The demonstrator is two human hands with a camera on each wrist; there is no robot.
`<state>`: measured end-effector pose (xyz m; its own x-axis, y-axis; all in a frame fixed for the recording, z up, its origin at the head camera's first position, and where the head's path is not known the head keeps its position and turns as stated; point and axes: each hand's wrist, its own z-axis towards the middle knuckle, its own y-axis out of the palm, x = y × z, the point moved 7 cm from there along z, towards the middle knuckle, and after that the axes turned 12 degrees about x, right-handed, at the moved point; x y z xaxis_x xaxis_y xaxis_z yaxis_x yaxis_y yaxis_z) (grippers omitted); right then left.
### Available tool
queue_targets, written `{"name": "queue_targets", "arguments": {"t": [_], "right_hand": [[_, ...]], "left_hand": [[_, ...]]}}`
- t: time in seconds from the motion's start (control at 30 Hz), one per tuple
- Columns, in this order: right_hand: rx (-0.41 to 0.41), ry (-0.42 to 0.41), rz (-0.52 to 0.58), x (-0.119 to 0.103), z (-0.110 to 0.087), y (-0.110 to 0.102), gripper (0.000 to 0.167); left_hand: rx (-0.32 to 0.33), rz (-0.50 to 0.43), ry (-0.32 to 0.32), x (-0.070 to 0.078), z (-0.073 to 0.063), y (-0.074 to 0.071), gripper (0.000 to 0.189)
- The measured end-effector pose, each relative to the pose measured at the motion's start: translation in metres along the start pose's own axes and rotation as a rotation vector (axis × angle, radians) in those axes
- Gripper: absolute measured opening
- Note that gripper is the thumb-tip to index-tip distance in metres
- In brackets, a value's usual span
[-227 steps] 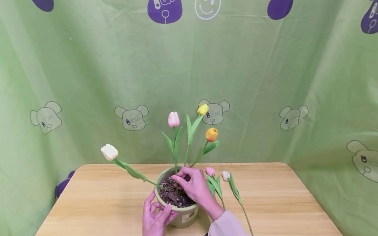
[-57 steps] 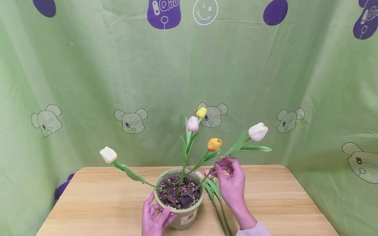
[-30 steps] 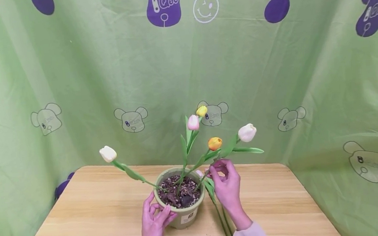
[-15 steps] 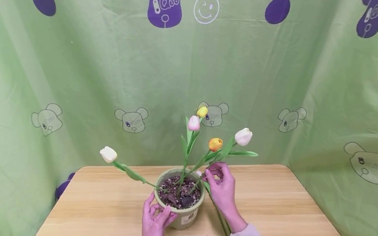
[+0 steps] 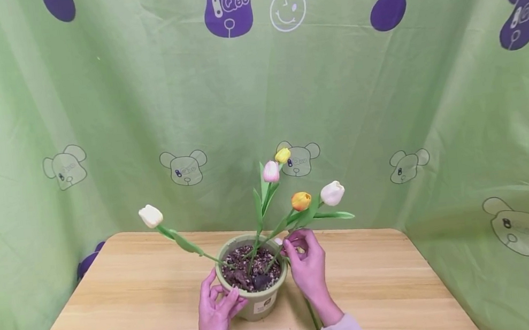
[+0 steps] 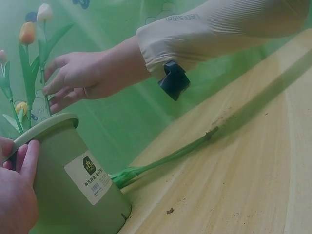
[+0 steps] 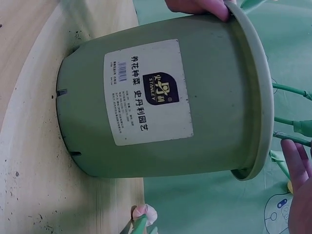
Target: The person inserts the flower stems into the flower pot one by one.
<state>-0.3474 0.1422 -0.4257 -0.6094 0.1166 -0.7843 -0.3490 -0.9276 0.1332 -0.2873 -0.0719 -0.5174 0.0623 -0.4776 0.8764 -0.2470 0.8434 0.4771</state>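
With the green pot (image 5: 252,313) as dial centre and 12 o'clock directly away from me, my left hand (image 5: 212,315) holds the rim at 8 o'clock, while my right hand (image 5: 309,262), at 3 o'clock, pinches the stem of the pale tulip (image 5: 332,194), its bloom toward 2 o'clock. From the dark soil (image 5: 269,275), the white tulip (image 5: 151,216) leans to 10 o'clock, the pink tulip (image 5: 271,171) and yellow tulip (image 5: 283,155) to 1 o'clock, the orange tulip (image 5: 301,201) to 2 o'clock.
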Motion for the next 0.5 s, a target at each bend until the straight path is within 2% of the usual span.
{"name": "queue_targets", "arguments": {"t": [0.2, 0.37, 0.5], "right_hand": [[-0.004, 0.002, -0.004, 0.001, 0.002, -0.001, 0.017], [0.031, -0.047, -0.029, -0.008, 0.01, -0.009, 0.016], [0.025, -0.08, -0.051, -0.015, 0.014, -0.01, 0.016]], "left_hand": [[0.003, -0.002, 0.002, -0.001, 0.0, -0.001, 0.078], [-0.001, -0.003, -0.003, -0.002, 0.0, -0.001, 0.078], [0.0, -0.002, -0.002, -0.001, 0.001, -0.001, 0.079]]}}
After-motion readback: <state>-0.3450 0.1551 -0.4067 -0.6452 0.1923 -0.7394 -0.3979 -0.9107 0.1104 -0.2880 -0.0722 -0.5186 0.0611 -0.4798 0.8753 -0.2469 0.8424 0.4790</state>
